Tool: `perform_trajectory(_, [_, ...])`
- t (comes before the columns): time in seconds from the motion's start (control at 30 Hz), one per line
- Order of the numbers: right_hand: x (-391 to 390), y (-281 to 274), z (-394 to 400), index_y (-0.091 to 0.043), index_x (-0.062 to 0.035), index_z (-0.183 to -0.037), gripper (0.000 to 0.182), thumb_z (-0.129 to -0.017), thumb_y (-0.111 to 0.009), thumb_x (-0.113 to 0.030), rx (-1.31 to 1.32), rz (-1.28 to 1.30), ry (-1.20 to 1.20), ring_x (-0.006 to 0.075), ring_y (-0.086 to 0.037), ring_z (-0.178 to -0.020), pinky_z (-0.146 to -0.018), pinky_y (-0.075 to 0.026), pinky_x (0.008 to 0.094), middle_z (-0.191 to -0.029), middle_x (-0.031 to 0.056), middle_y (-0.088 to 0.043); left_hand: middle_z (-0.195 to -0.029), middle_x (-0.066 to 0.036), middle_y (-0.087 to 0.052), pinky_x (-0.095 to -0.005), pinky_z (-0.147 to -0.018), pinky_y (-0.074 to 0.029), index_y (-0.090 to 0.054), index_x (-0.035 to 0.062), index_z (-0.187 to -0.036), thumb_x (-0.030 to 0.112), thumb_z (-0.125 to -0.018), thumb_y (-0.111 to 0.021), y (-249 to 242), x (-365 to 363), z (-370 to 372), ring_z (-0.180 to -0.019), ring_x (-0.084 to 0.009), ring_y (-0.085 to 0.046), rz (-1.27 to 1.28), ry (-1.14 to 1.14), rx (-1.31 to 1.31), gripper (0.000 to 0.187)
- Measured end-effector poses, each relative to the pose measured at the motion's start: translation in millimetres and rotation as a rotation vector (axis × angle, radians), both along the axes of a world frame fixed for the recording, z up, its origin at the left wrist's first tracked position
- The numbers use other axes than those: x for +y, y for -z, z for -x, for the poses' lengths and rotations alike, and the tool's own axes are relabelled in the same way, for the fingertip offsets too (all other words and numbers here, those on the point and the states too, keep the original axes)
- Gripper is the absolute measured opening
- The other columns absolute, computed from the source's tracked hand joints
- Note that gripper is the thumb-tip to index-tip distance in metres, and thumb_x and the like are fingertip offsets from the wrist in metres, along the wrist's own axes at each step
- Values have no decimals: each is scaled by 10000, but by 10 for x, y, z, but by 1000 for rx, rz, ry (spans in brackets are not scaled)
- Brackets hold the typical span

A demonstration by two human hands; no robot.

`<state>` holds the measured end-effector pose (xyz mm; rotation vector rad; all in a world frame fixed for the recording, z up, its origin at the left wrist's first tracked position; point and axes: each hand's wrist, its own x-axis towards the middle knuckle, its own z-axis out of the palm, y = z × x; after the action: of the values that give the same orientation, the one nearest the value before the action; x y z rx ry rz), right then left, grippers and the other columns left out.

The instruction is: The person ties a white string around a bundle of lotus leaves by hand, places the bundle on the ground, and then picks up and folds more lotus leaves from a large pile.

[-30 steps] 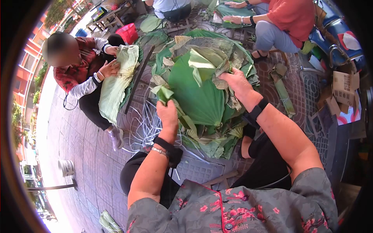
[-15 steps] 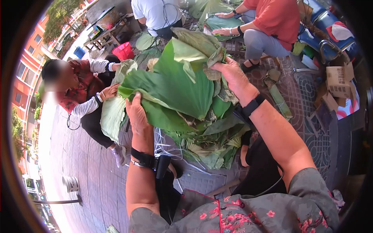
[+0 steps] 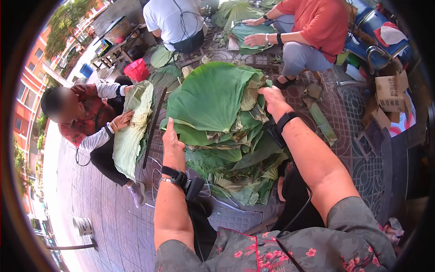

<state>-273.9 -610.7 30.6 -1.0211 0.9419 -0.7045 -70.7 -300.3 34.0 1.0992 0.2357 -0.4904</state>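
A large green leaf (image 3: 213,95) lies spread over a tall pile of folded leaves (image 3: 244,177) in front of me. At the leaf's left edge is my left hand (image 3: 172,141), thumb up, its fingers closed on the rim and partly hidden beneath. My right hand (image 3: 274,99) grips the right side, next to a browned, curled leaf part (image 3: 250,96). Both wrists wear black bands.
A person in red plaid (image 3: 93,113) at the left holds a pale leaf (image 3: 133,131). A person in white (image 3: 174,20) and one in orange (image 3: 317,25) sit beyond the pile. Cardboard boxes (image 3: 390,94) stand right, a red bucket (image 3: 136,70) upper left.
The green leaf has come down and flattened over the pile. Both my hands have lowered with it. The person at the left now holds the pale leaf more openly spread.
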Motion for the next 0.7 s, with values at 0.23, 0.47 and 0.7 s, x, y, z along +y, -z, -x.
perform_trajectory(0.23, [10,-297,13,-586,-5,-1196,399,-800,-602,-50,467,579,360,309,-617,-1057,-920,-482,416,-1103,169,-651,-1049,-124,-647,-351,-699,-543,-556,-85,-1145,-20,-784,-626,65,13,-60,-822,-214,-654,-254,-168,-248,374])
perform_trajectory(0.47, [374,-553,84,-625,-56,-1149,337,-831,-634,-166,391,1453,-84,339,-550,-1185,-1042,-390,463,-1240,147,-611,-1358,-287,-490,-496,-1086,-338,-442,-82,-1355,258,-915,-607,-499,-69,449,-1275,-424,-451,-1048,-51,-1340,580])
perform_trajectory(0.7, [569,-171,157,-501,-9,-1337,558,-842,-651,-217,617,1078,-523,353,-504,-1257,-1065,-398,440,-1327,206,-543,-1439,-305,-411,-559,-1117,-281,-458,1,-1400,473,-963,-530,-99,-257,1073,-1358,-444,-372,-1238,523,-1420,648])
